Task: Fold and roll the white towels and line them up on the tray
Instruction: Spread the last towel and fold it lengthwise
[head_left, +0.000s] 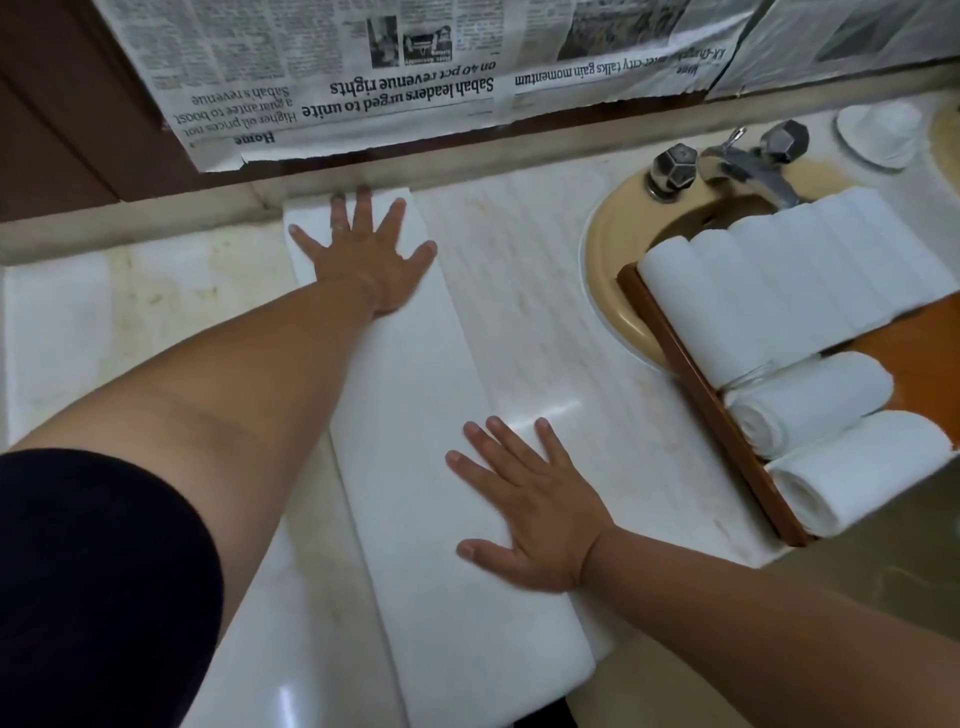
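A white towel, folded into a long narrow strip, lies flat on the marble counter, running from the back wall to the front edge. My left hand presses its far end with fingers spread flat. My right hand lies flat with spread fingers on the strip's near part. At the right, a wooden tray rests over the sink and holds several rolled white towels in a row, with two more rolls lying crosswise at its near end.
A beige sink with a chrome tap sits under the tray's far end. A white dish stands at the back right. Newspaper covers the wall behind. A folded white cloth lies at the far left.
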